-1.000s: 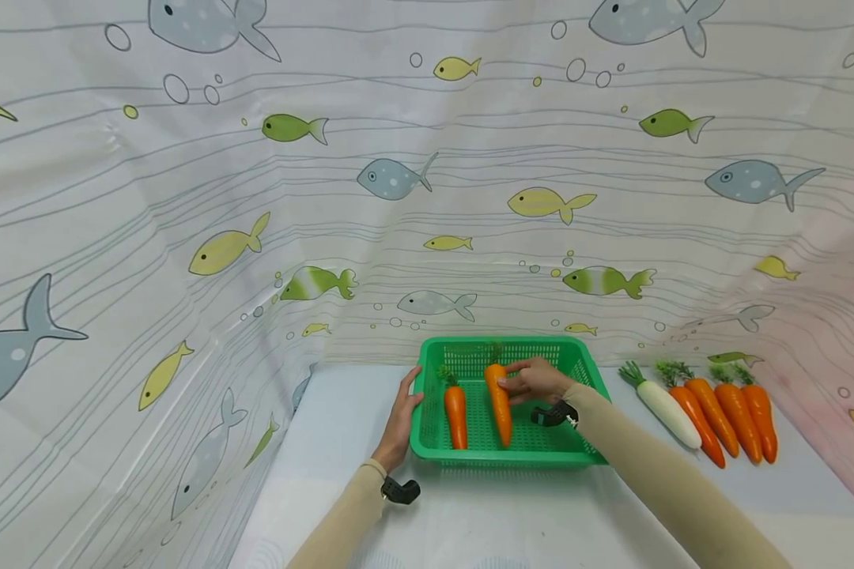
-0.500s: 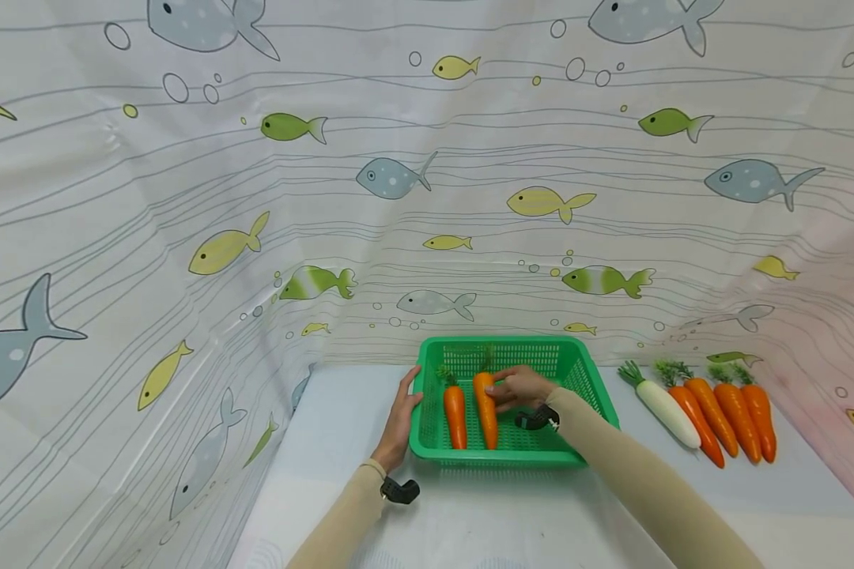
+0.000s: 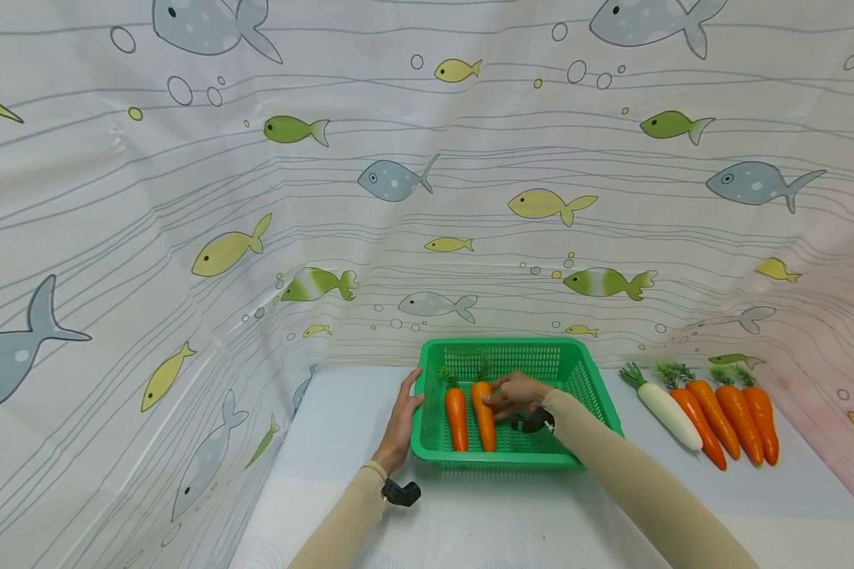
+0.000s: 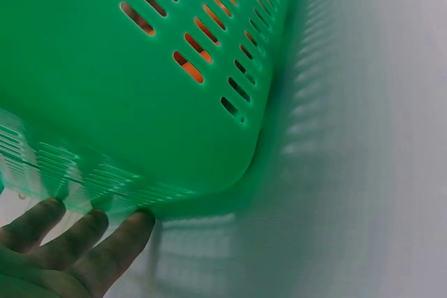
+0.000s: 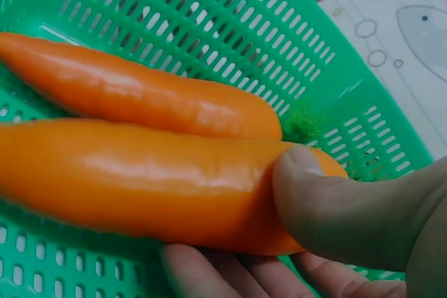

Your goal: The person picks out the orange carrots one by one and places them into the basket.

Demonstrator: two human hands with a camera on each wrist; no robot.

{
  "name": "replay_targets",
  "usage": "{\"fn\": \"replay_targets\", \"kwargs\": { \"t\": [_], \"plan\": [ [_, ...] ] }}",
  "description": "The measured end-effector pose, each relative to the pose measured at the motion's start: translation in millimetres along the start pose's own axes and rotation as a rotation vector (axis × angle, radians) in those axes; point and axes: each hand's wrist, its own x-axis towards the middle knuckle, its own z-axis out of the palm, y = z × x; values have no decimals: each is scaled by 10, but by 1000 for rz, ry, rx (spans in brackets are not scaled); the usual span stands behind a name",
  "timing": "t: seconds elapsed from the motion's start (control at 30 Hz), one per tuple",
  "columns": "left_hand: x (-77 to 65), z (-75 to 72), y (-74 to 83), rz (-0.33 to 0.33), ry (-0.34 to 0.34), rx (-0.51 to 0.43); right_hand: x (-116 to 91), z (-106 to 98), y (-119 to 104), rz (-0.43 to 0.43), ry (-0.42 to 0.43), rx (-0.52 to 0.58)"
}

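Note:
A green plastic basket (image 3: 498, 458) with slotted walls stands on the table. My right hand (image 3: 518, 395) is inside it, holding an orange carrot (image 5: 140, 179) with the thumb over its top and the fingers along its side. The carrot lies low in the basket, leafy end toward the back wall. To its left lies a second carrot (image 3: 456, 419), close alongside. My left hand (image 3: 401, 423) is at the basket's left side; in the left wrist view its extended fingers (image 4: 115, 249) touch the slotted wall from outside.
To the basket's right, a white radish (image 3: 669, 412) and several more carrots (image 3: 738, 423) with green tops lie in a row on the white table (image 3: 341, 403). A fish-patterned sheet (image 3: 398, 237) rises behind and at both sides.
My right hand has moved left and lowered the carrot from the middle of the basket to beside the other carrot. My left hand has stayed at the basket's side.

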Motion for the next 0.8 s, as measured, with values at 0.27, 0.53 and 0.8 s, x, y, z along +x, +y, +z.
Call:
{"fn": "replay_targets", "kwargs": {
  "t": [0.27, 0.53, 0.8],
  "plan": [
    [-47, 10, 59, -13, 5, 3, -39, 131, -57, 0, -37, -4],
    [-50, 16, 66, -13, 1, 5, 3, 190, -61, 10, -51, -2],
    [-63, 22, 76, -14, 1, 18, 40, 208, -68, 16, -45, 9]
  ]
}}
